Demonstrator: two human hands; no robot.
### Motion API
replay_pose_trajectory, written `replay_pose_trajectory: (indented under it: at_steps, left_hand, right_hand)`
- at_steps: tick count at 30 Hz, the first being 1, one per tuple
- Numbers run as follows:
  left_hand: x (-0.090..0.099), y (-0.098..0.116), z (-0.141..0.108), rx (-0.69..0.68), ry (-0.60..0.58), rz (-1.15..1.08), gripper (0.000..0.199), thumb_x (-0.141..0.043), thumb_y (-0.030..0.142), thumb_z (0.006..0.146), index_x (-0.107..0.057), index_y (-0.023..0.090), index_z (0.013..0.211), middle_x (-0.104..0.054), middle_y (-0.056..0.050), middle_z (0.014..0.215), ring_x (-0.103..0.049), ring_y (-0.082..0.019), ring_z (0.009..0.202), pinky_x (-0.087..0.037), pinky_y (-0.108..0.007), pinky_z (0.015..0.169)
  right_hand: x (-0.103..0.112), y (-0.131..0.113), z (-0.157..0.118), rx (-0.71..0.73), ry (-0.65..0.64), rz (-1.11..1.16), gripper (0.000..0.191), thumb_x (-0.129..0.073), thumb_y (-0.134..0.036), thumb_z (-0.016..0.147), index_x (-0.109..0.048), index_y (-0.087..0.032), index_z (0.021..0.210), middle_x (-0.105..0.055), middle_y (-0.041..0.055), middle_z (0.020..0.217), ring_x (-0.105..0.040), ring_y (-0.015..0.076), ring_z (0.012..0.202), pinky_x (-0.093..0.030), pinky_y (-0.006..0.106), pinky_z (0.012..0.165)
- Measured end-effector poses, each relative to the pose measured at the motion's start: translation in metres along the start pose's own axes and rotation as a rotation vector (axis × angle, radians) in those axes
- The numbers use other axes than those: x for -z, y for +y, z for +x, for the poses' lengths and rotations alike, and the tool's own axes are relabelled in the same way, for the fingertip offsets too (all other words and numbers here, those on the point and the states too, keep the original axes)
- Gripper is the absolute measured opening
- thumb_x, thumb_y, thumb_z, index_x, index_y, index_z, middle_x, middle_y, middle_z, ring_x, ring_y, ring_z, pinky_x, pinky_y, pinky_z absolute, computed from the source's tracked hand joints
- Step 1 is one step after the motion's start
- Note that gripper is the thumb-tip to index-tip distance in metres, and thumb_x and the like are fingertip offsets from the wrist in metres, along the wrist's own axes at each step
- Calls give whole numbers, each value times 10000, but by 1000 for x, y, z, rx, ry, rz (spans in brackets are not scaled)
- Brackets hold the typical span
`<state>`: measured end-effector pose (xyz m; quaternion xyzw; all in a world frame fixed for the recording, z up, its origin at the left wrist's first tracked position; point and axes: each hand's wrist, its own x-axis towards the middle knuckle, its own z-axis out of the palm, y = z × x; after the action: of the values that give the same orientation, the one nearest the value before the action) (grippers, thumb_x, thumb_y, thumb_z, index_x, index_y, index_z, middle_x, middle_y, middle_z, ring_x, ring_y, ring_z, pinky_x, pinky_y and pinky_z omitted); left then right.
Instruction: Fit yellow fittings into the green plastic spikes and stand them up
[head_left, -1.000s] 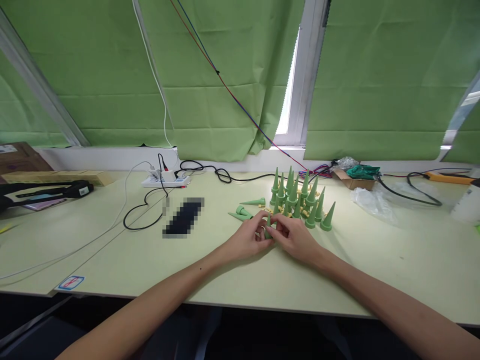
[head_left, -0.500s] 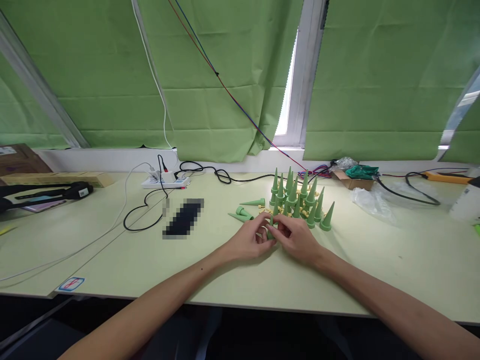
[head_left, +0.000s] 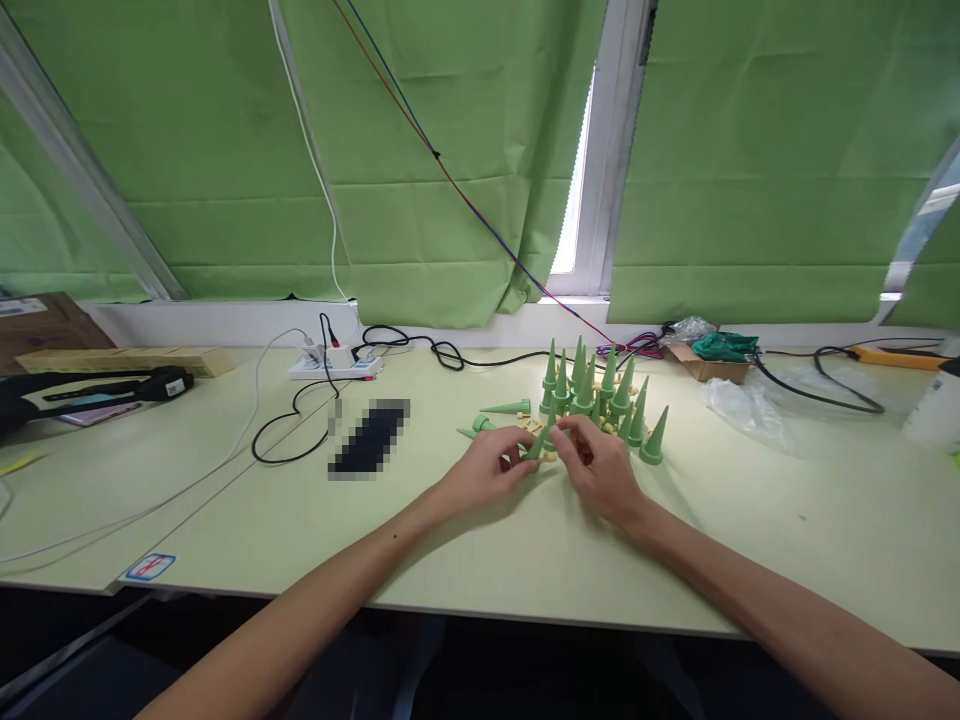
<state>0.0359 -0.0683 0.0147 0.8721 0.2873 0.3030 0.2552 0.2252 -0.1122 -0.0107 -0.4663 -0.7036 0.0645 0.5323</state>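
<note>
My left hand [head_left: 487,468] is closed on a green plastic spike [head_left: 537,446], its point tilted up, low over the table. My right hand [head_left: 600,468] is beside it with thumb and index finger pinched together near the upright spikes; whatever lies between those fingertips is hidden. Just beyond both hands, several green spikes [head_left: 583,388] stand on their wide round bases, points up. Small yellow plastic pieces [head_left: 532,424] lie scattered among and in front of them. To the left of the group, one green spike [head_left: 506,407] lies on its side, with another partly behind my left hand.
A pixelated dark object [head_left: 370,437] lies left of my hands on the pale table [head_left: 450,560]. Behind it are a white power strip [head_left: 334,367] and black cables. At the back right are a small cardboard box [head_left: 705,365], clear plastic wrap [head_left: 746,410] and a white bottle [head_left: 934,410].
My hands were together around one spike. Now they are apart: the left keeps a spike, tilted, and the right has moved slightly up and away. The view has shifted slightly.
</note>
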Motion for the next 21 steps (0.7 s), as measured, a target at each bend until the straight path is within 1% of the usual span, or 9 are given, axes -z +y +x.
replay_pose_trajectory:
  at_steps: [2,4,5,7,9,11,14,17,21]
  left_hand:
    - [9,-2,2,47,90,13,151,-627,313,843,-647,172,895,-641,-18,795,-551,-118,654,-484,-218,581]
    - [19,-5,6,125,165,-5,176,-643,344,830,-628,169,849,-641,-15,781,-567,-118,633,-488,-222,566]
    - [24,-7,9,177,171,-8,197,-643,357,828,-604,169,787,-611,5,696,-555,-111,573,-474,-224,540]
    - [31,-12,18,240,88,-23,226,-645,361,820,-581,169,719,-562,33,589,-532,-100,469,-465,-237,514]
    - [37,-20,32,249,63,7,224,-672,353,787,-590,166,697,-599,20,609,-569,-114,470,-471,-247,512]
    - [40,-29,50,253,115,30,215,-696,348,760,-598,165,704,-630,4,617,-596,-133,474,-460,-248,481]
    - [40,-45,82,298,202,20,199,-684,329,779,-593,162,719,-670,-24,629,-640,-154,520,-486,-254,509]
    - [34,-61,109,307,277,78,175,-686,310,784,-609,155,758,-704,-53,728,-645,-155,563,-484,-266,545]
    - [21,-80,128,320,285,160,157,-677,281,785,-630,153,708,-718,-77,783,-654,-188,714,-478,-289,634]
  right_hand:
    - [0,-1,0,-33,18,1,270,-403,-367,1020,-558,-191,888,-424,-53,579,-380,111,492,-314,240,516]
    - [-1,-1,0,-20,-42,-19,318,-355,-354,1033,-552,-194,841,-445,-39,599,-399,116,516,-314,248,540]
    - [-1,-2,0,-9,-110,-26,337,-343,-346,1036,-543,-196,811,-450,-37,598,-407,118,523,-313,252,551]
    - [-3,-2,-2,17,-261,-36,365,-335,-332,1037,-503,-201,740,-444,-36,589,-409,119,529,-307,258,568]
    - [-4,-3,-4,43,-393,-52,381,-342,-324,1034,-452,-204,690,-413,-40,577,-387,117,530,-293,260,574]
    - [-5,-3,-5,62,-472,-68,391,-351,-324,1032,-406,-205,664,-378,-45,571,-349,114,530,-278,263,574]
    - [-5,-4,-4,66,-510,-72,401,-352,-327,1034,-366,-203,653,-356,-48,573,-316,111,537,-269,263,574]
    - [-4,-4,-3,61,-518,-65,406,-351,-324,1037,-367,-201,651,-351,-50,574,-318,108,539,-273,261,576]
    - [-3,-5,-2,66,-513,-71,412,-358,-319,1037,-370,-201,643,-343,-53,565,-308,107,530,-264,262,566]
